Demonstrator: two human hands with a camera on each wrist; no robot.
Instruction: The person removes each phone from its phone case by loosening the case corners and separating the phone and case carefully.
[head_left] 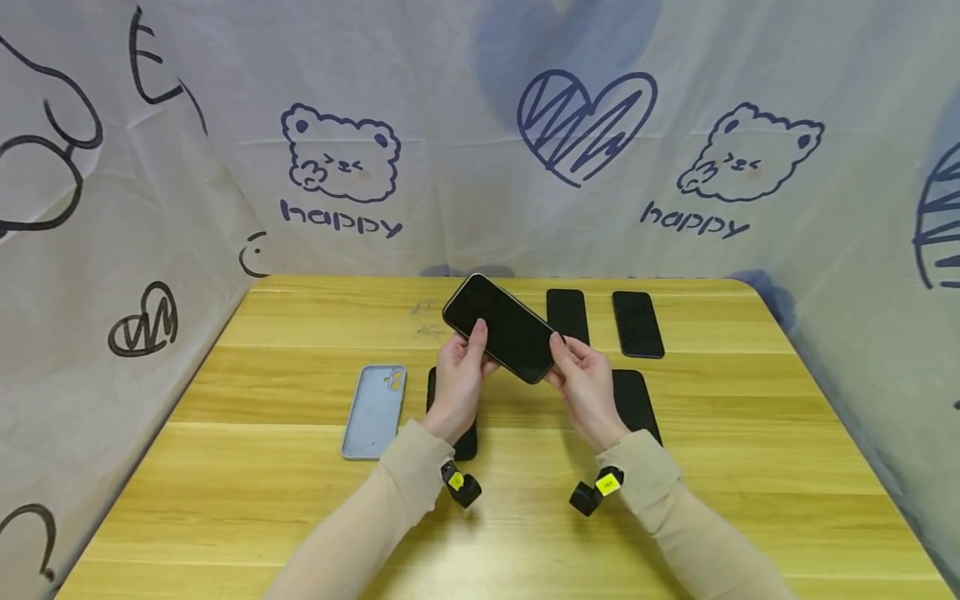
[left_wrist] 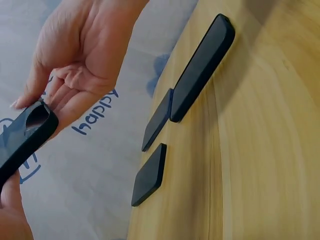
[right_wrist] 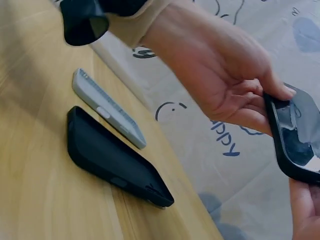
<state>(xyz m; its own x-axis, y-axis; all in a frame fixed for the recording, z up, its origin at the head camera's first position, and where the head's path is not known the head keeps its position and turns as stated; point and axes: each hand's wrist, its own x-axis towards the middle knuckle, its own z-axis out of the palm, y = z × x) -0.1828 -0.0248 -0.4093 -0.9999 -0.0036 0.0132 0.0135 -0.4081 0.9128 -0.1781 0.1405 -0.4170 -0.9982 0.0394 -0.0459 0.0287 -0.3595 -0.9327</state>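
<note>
Both pinch grips [head_left: 459, 379] [head_left: 588, 385] on phone [head_left: 510, 330]

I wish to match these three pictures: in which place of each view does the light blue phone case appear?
Head: the light blue phone case lies left of centre, leftmost on the table.
Left wrist: not in this picture.
Right wrist: the light blue phone case is left of centre, above the black phone case.
Shared landmark: the held smartphone, respectively near centre, at left edge, at right edge.
</note>
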